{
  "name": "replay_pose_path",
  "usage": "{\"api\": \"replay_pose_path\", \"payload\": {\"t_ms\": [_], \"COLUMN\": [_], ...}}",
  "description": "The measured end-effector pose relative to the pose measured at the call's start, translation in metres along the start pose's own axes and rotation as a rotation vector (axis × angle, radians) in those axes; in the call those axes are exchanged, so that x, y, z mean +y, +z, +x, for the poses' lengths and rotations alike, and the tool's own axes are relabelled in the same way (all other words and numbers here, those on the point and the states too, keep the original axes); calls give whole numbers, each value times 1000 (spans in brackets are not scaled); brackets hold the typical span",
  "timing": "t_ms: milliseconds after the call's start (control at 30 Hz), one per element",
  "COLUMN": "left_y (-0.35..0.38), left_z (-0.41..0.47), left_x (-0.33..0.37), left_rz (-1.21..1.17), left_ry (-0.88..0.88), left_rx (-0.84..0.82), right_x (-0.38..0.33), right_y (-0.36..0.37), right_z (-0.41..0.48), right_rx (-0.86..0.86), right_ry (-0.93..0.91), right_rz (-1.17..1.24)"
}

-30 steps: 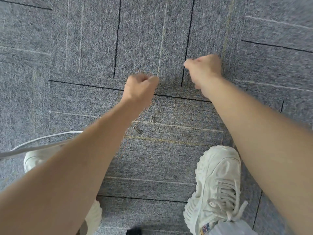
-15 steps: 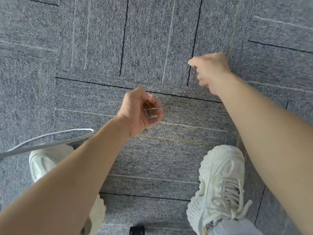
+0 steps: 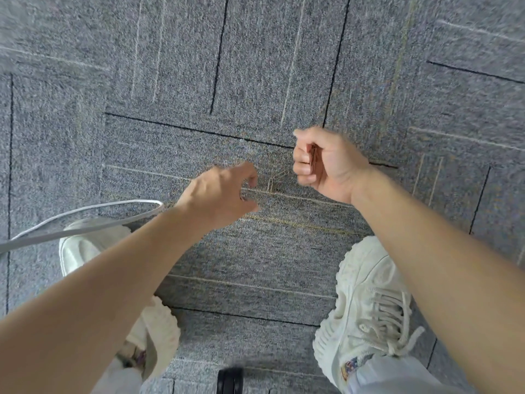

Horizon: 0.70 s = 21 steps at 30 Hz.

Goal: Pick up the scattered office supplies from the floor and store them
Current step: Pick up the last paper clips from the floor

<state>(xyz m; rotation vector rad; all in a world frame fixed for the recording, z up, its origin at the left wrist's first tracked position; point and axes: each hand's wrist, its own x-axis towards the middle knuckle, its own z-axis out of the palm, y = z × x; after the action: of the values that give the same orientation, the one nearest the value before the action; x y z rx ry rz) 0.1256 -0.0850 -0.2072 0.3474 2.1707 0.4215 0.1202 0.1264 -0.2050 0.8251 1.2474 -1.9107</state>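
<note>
Here we see two paper clips (image 3: 276, 180) loose on the grey carpet (image 3: 255, 251), between the two hands and just nearer us than a dark tile seam. One has its long axis slanting toward the carpet's far right; the other runs almost straight away from us. The right hand (image 3: 326, 163) is a fist around a bundle of copper-coloured clips (image 3: 313, 159), which stand on end in the grip. The left hand (image 3: 218, 194) hovers just beside the loose pair, fingers curled down; we cannot tell whether they hold anything. A white cable (image 3: 85, 220) crosses in front of the left shoe (image 3: 82, 248), which the forearm half hides. The right shoe (image 3: 369, 294) stands by the other arm. A black object (image 3: 230, 379) is cut off at the near edge.
</note>
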Motion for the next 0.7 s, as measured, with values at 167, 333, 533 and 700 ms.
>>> {"api": "replay_pose_path", "payload": {"t_ms": [167, 333, 533, 700], "left_y": [6, 12, 12, 6], "left_z": [-3, -3, -5, 0], "left_x": [-8, -9, -4, 6], "left_rz": [94, 54, -422, -908], "left_ry": [-9, -63, -64, -235], "left_rx": [-9, -46, 169, 250], "right_x": [4, 12, 22, 28], "right_y": [7, 17, 15, -2], "right_z": [2, 8, 8, -10], "right_rx": [136, 188, 133, 47], "right_ry": [-241, -281, -216, -50], "right_rz": [-1188, -1551, -1314, 11]}}
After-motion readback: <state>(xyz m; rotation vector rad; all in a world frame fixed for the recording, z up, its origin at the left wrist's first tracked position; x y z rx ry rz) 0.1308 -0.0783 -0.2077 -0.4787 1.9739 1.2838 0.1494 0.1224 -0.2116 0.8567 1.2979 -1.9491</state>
